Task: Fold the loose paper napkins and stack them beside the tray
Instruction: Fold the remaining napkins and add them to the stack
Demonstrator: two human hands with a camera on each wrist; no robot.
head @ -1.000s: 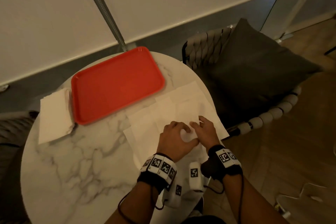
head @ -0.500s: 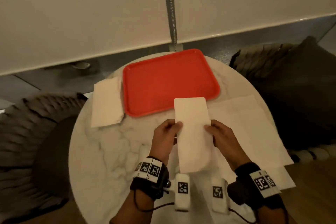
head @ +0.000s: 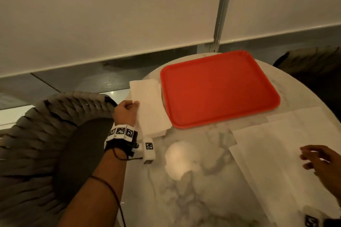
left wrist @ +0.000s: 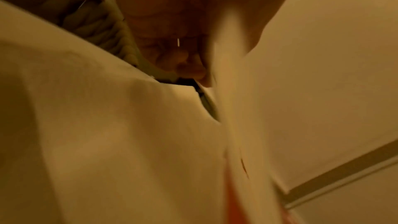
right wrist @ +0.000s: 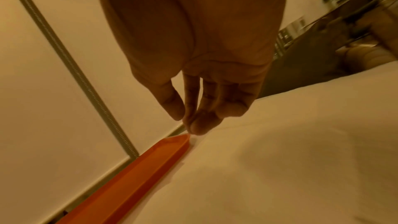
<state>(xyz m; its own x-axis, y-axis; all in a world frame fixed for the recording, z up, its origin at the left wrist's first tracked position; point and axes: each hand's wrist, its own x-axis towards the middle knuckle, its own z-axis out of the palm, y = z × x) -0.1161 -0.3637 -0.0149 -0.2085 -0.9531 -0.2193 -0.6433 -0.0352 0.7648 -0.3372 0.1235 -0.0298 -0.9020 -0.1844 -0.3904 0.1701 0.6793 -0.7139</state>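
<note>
A folded napkin (head: pixel 147 105) is being laid on the stack of folded napkins (head: pixel 156 129) that rests on the marble table (head: pixel 193 199), touching the left edge of the red tray (head: pixel 219 88). The stack is made of several layers, so part of the folding is judged to be done already. The near edge of the top napkin is pinched by the left hand (head: pixel 126 111), whose fingers are curled around the paper; in the left wrist view the paper is seen close against the fingers, though much there is blurred. The napkin is not yet let go, so this placing step is judged to be nearly finished.

To the right of the tray, several loose napkins (head: pixel 276 153) are spread flat and overlapping on the table, reaching to its near right edge. These are still unfolded, and their exact number cannot be told. Over them the right hand (head: pixel 321 162) is held with fingers relaxed and spread, grasping nothing. In the right wrist view the fingertips (right wrist: pixel 200 125) are seen just above the paper.

A fair share of the task is therefore judged to remain: each loose sheet is to be folded and added to the stack.
</note>
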